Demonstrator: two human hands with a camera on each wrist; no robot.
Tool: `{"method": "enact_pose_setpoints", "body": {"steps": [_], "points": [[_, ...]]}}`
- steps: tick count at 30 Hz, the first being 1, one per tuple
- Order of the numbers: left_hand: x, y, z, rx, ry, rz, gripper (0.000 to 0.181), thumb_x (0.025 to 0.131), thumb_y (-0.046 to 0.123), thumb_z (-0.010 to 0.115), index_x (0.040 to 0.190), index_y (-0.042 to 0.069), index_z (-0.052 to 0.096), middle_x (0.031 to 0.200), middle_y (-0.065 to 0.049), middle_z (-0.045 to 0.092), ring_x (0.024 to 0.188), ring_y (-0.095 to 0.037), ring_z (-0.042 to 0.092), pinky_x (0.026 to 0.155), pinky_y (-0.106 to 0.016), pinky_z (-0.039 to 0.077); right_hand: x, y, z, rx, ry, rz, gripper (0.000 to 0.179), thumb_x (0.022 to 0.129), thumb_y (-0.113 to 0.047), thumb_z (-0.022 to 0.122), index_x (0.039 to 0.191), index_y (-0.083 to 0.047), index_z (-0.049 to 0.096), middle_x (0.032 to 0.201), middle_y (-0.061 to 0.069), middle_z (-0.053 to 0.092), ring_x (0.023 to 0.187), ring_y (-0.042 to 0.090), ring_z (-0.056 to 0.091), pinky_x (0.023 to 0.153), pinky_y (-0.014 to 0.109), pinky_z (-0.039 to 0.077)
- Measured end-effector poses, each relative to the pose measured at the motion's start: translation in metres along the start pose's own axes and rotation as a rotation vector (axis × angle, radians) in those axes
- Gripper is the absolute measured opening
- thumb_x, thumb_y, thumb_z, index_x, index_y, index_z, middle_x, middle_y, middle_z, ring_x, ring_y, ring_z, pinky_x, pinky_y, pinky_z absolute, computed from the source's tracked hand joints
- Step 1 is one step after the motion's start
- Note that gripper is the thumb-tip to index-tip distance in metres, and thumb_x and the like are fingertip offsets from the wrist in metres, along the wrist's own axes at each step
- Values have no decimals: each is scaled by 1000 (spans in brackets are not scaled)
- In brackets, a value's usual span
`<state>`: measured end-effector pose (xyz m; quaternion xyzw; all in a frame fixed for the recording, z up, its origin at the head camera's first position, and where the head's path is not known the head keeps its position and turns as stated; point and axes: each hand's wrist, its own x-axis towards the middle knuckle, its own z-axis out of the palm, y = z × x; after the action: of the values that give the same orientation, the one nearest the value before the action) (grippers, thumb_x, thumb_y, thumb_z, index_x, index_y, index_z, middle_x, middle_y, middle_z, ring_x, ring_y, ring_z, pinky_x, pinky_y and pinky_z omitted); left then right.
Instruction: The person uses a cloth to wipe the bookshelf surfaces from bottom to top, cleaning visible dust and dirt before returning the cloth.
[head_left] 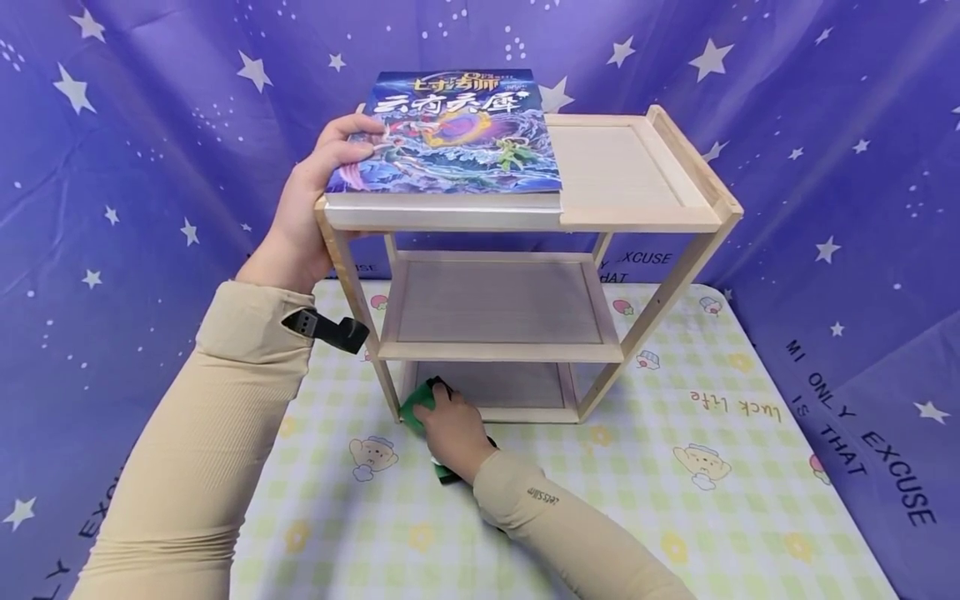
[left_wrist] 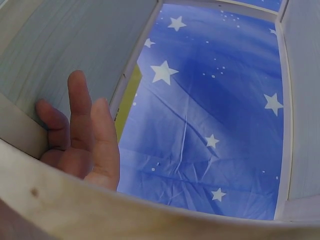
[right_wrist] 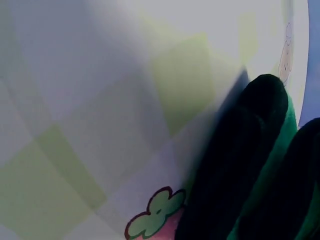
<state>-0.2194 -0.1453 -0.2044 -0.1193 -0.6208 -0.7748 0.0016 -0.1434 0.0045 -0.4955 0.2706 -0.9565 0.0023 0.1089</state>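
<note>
A light wooden three-tier shelf point(head_left: 498, 350) stands on the tablecloth. Flat on the left part of its top board lies a thick, colourful book point(head_left: 450, 137). My left hand point(head_left: 303, 200) grips the shelf's top left end: two fingers rest on the book's left edge, while other fingers point(left_wrist: 82, 130) reach under the top board in the left wrist view. Down at the lowest tier's front left corner, my right hand point(head_left: 453, 429) holds a soft green and black cloth point(head_left: 415, 408). Dark folds of this cloth point(right_wrist: 230, 175) fill the right wrist view's lower right, close over the tablecloth.
The checked tablecloth point(head_left: 720, 517) covers the table, its right edge running down toward the front. A blue star-printed curtain point(head_left: 847, 250) hangs behind and at the sides. From the left sleeve's cuff a black strap point(head_left: 341, 333) sticks out beside the shelf's left post.
</note>
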Motion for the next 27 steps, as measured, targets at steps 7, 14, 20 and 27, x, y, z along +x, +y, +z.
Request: {"method": "enact_pose_setpoints", "body": {"steps": [7, 14, 20, 27], "points": [[-1, -1, -1, 3, -7, -7, 22, 94, 26, 50, 114, 29, 58, 150, 0, 34, 117, -24, 49, 89, -33, 39, -5, 6, -1, 69, -51, 46, 33, 88, -24, 71, 119, -35, 71, 125, 15, 62, 100, 28, 67, 56, 36, 55], [0, 0, -1, 29, -2, 5, 22, 94, 26, 49, 114, 29, 58, 150, 1, 33, 118, -23, 48, 90, -32, 39, -7, 18, -1, 132, -78, 153, 37, 84, -21, 72, 120, -31, 70, 125, 17, 60, 95, 28, 64, 49, 37, 49], [-2, 2, 0, 5, 2, -9, 22, 94, 27, 50, 114, 29, 58, 148, -1, 36, 114, -23, 50, 87, -33, 40, -9, 27, -1, 200, -96, 245, 36, 84, -21, 72, 119, -30, 70, 126, 17, 59, 96, 30, 63, 49, 42, 50], [1, -1, 0, 12, 2, 5, 22, 94, 27, 51, 114, 30, 58, 150, -1, 33, 117, -25, 49, 90, -33, 37, -10, 35, -1, 252, -130, 314, 37, 84, -22, 71, 120, -30, 69, 125, 15, 59, 99, 30, 62, 54, 45, 51]]}}
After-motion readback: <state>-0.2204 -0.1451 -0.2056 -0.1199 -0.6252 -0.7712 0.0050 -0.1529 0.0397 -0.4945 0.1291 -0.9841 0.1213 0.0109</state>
